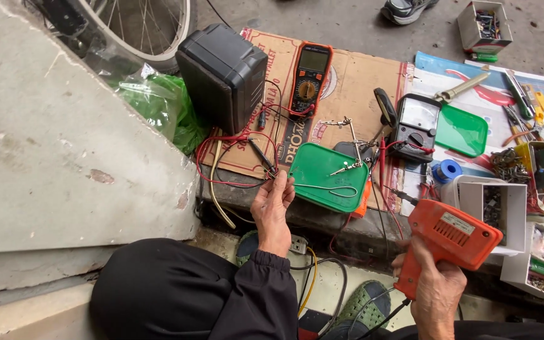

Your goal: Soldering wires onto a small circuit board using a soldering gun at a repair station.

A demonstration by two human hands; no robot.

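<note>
The left hand [273,211] pinches a thin solder wire [322,187] between fingertips at the near edge of a green plastic lid [322,170]; the wire loops across the lid. The right hand [436,286] is clamped around the grip of an orange soldering gun [451,233], whose tip [401,196] points toward the lid; its trigger finger is hidden behind the body. A helping-hands clip stand [349,141] rises just beyond the lid, its base hard to make out. Farther off lie an orange multimeter [310,79] and a black battery box [221,75]. The bicycle wheel [152,28] is cut off at the top edge.
</note>
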